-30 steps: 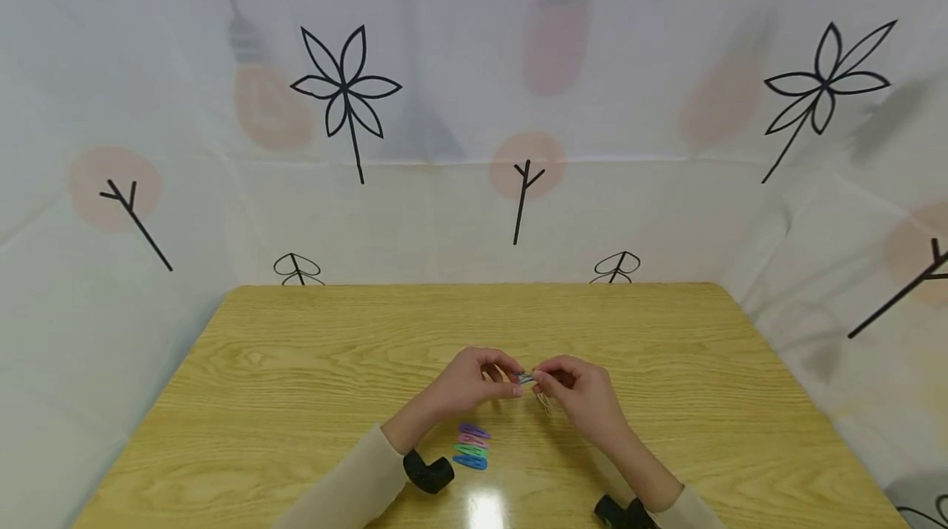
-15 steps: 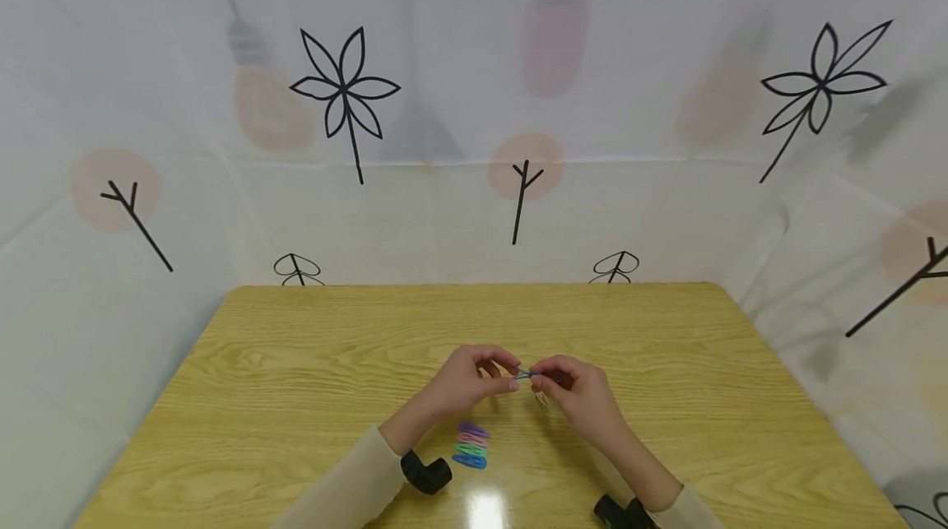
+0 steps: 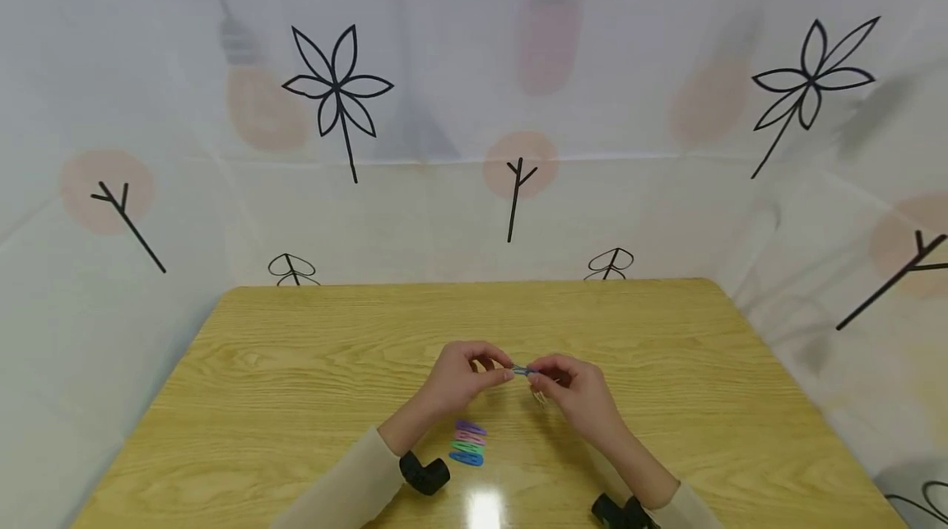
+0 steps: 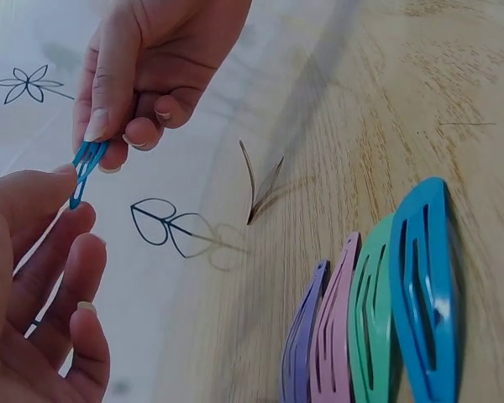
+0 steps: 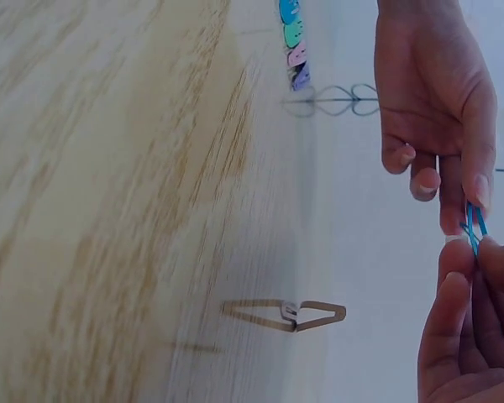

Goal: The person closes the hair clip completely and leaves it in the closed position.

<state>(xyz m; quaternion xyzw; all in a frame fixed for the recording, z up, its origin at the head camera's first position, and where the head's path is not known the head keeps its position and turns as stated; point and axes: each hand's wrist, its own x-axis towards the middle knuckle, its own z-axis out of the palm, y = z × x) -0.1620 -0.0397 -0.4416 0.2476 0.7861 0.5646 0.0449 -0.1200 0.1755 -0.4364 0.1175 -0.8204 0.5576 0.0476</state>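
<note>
A blue snap hair clip (image 4: pixel 87 172) is held above the table between both hands. My left hand (image 3: pixel 459 377) pinches one end between thumb and index finger, its other fingers loosely bent. At the other end, my right hand (image 3: pixel 581 393) pinches the clip between thumb and fingertips. The clip's strips look parted in the right wrist view, though the fingertips hide its ends. Below the hands stands a brown, bent-open hair clip (image 5: pixel 319 315) on the table. Nearer me, purple (image 4: pixel 301 340), pink (image 4: pixel 334 327), green (image 4: pixel 372 315) and blue hair clips (image 4: pixel 427 285) lie in a row.
The wood-grain table (image 3: pixel 296 340) reaches back to a pale printed cloth (image 3: pixel 429 216) hung behind and along the sides. Black wrist devices (image 3: pixel 425 475) sit at both sleeves. Light glares off the tabletop near its front.
Both hands have risen slightly in the head view and still pinch the blue hair clip, which appears narrower there than a second ago. The row of clips stays in place; the view shifts slightly.
</note>
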